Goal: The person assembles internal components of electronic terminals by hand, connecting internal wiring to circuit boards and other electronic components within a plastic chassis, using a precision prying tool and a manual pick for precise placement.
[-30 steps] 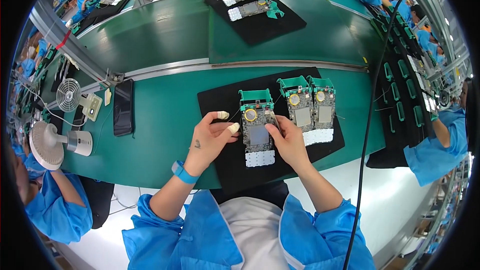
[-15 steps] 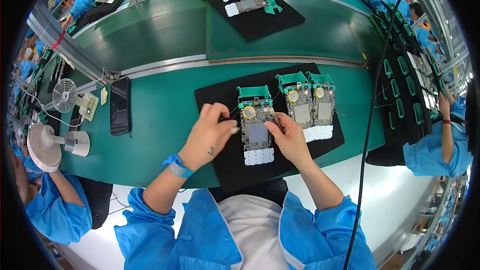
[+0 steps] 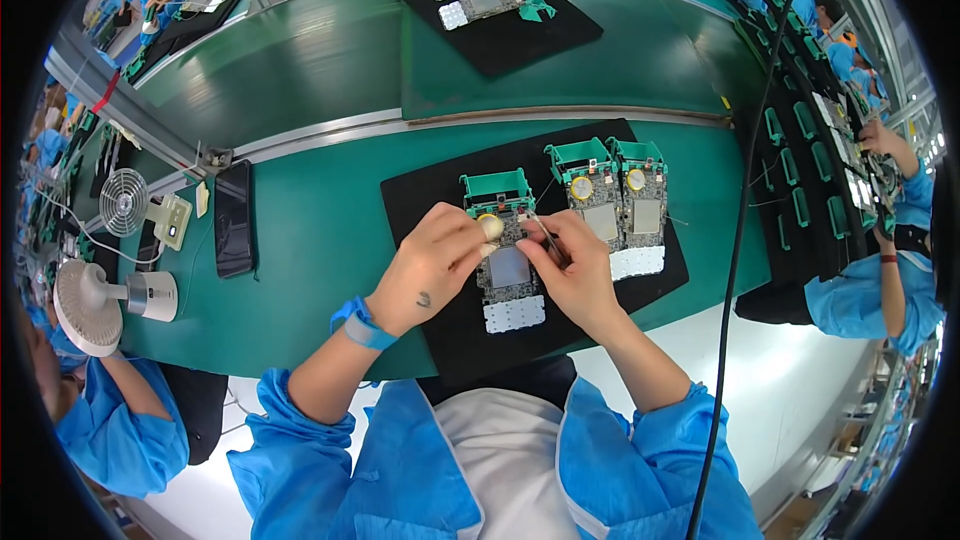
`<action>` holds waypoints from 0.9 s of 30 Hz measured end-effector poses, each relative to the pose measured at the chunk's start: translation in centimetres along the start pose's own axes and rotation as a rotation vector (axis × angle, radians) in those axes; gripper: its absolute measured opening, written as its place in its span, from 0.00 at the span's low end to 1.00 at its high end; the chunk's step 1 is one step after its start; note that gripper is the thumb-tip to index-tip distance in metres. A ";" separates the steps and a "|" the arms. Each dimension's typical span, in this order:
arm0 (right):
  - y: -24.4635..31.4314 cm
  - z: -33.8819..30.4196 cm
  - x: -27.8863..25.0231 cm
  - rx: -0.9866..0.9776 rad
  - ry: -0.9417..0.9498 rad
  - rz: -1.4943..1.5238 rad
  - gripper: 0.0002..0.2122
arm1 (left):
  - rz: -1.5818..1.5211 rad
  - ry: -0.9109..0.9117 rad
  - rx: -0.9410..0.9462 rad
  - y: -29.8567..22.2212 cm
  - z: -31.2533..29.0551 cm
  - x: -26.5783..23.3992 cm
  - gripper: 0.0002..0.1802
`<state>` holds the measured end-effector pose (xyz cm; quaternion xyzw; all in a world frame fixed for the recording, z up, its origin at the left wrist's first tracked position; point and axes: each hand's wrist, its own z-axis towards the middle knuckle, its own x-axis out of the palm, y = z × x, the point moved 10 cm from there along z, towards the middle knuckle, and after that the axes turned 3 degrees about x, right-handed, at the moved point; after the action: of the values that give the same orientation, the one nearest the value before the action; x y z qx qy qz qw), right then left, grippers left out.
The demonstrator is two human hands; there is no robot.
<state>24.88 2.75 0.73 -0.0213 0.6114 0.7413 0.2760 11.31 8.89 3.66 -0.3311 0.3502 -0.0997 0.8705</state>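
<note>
In front of me a circuit board (image 3: 510,272) with a green plastic bracket (image 3: 498,187) at its far end lies on a black mat (image 3: 455,340). My left hand (image 3: 425,265), with pale covers on its fingertips, reaches over the board's upper left. Its fingers are pinched together and hide the round yellow-rimmed part there; what they hold, if anything, cannot be made out. Tweezers (image 3: 547,237) are gripped in my right hand (image 3: 578,270), their tips at the board's upper right, close to the bracket. A blue band (image 3: 362,325) circles my left wrist.
Two similar boards (image 3: 600,222) lie at the mat's right. A black phone (image 3: 235,220) and a small white fan (image 3: 90,305) are on the left. Another mat with several boards (image 3: 480,5) is beyond the metal rail. A black cable (image 3: 740,240) hangs at right; co-workers sit on both sides.
My left hand has moved right and up, from beside the board to over its upper left part. My right hand with the tweezers has shifted slightly toward it.
</note>
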 end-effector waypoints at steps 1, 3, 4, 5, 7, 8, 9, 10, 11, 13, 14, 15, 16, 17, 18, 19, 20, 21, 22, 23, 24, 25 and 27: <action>0.0 0.0 0.2 -0.015 0.016 0.014 0.11 | -0.042 0.022 -0.114 0.9 0.0 0.0 0.13; 0.7 0.0 0.6 -0.046 0.041 -0.003 0.11 | -0.049 0.029 -0.127 0.8 0.1 -0.2 0.13; 1.1 -0.1 1.0 -0.078 0.065 -0.021 0.11 | -0.057 0.035 -0.140 0.8 0.2 -0.2 0.13; 0.9 -0.1 1.2 -0.075 0.066 -0.020 0.11 | -0.058 0.037 -0.142 0.5 0.3 -0.3 0.13; 2.6 -0.5 1.3 -0.329 0.004 -0.187 0.12 | -0.071 0.061 -0.190 0.6 0.5 0.0 0.14; 2.8 -0.4 1.6 -0.347 0.041 -0.299 0.10 | -0.068 0.060 -0.195 0.8 0.3 0.0 0.14; 2.8 -0.3 1.7 -0.348 0.045 -0.294 0.10 | -0.085 0.058 -0.208 1.3 0.0 0.0 0.14; 2.9 -0.2 1.9 -0.369 0.045 -0.360 0.10 | -0.101 0.056 -0.220 1.7 -0.2 0.0 0.15; 3.0 -0.3 2.1 -0.387 0.043 -0.430 0.09 | -0.104 0.057 -0.222 1.8 0.0 0.0 0.15; 2.9 -0.2 2.0 -0.362 0.033 -0.447 0.08 | 0.094 0.060 0.033 -0.3 0.7 -0.3 0.15; 2.7 -0.1 2.0 -0.340 0.022 -0.463 0.07 | 0.092 0.060 0.032 -0.1 0.6 -0.2 0.15; 2.6 -0.1 2.1 -0.338 0.023 -0.464 0.07 | 0.076 0.072 0.015 0.4 0.4 0.1 0.15; 1.8 -0.1 2.0 -0.273 0.019 -0.391 0.06 | 0.059 0.085 -0.002 0.7 0.3 0.4 0.15; 1.1 0.0 2.0 -0.209 0.016 -0.315 0.05 | 0.058 0.085 -0.005 0.8 0.3 0.4 0.15; 1.0 -0.1 2.0 -0.207 0.018 -0.314 0.05 | 0.047 0.087 0.003 0.9 0.4 0.5 0.14; 0.9 -0.2 1.9 -0.198 0.014 -0.264 0.06 | 0.035 0.088 0.010 0.8 0.5 0.6 0.14; 0.9 -0.1 1.8 -0.188 0.010 -0.213 0.07 | 0.034 0.089 0.008 1.0 0.6 0.6 0.14; 1.4 -0.1 1.6 -0.186 0.011 -0.213 0.07 | 0.020 0.096 -0.010 1.1 0.7 0.7 0.13; 1.1 0.0 0.7 -0.070 -0.026 -0.215 0.08 | 0.007 0.103 -0.028 1.3 0.8 0.7 0.13; 0.4 0.0 -0.2 0.046 -0.064 -0.220 0.11 | 0.005 0.104 -0.029 1.1 1.0 0.7 0.13; 0.6 -0.2 -0.7 0.007 -0.067 -0.178 0.15 | -0.012 0.136 -0.064 1.2 1.1 0.9 0.12; 0.4 -0.4 -1.0 0.009 -0.066 -0.179 0.15 | -0.028 0.169 -0.099 1.4 1.1 1.1 0.11; 1.2 -1.2 -0.6 -0.077 0.027 -0.238 0.15 | -0.013 0.199 -0.104 1.1 1.6 1.1 0.11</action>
<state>24.49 1.30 1.67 -0.1145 0.5795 0.7257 0.3527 13.14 10.07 3.17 -0.3664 0.4372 -0.1195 0.8126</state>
